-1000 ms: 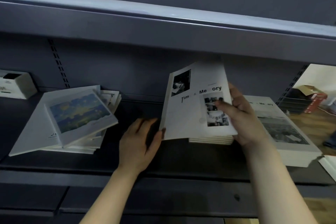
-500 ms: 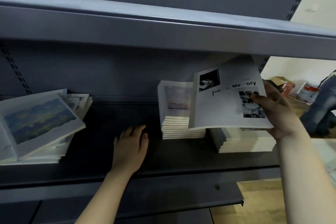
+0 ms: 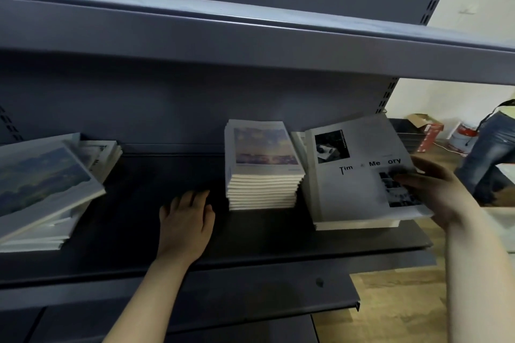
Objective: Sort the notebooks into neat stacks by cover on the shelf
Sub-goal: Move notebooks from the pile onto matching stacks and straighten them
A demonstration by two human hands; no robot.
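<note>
Fingers (image 3: 412, 177) of the right hand (image 3: 434, 189) grip the right edge of a black-and-white notebook (image 3: 354, 184), with the thumb lying across its cover. The book lies slightly askew on top of the right stack (image 3: 356, 224), at the far end of the dark shelf (image 3: 250, 245). Just beside it on the left stands a tidy stack (image 3: 262, 164) with a pastel sky cover. The left hand (image 3: 185, 220) rests palm down on the shelf near that stack, its fingers straight and holding nothing. Well apart at the left, a loose pile (image 3: 41, 184) topped by a landscape cover lies fanned and tilted.
</note>
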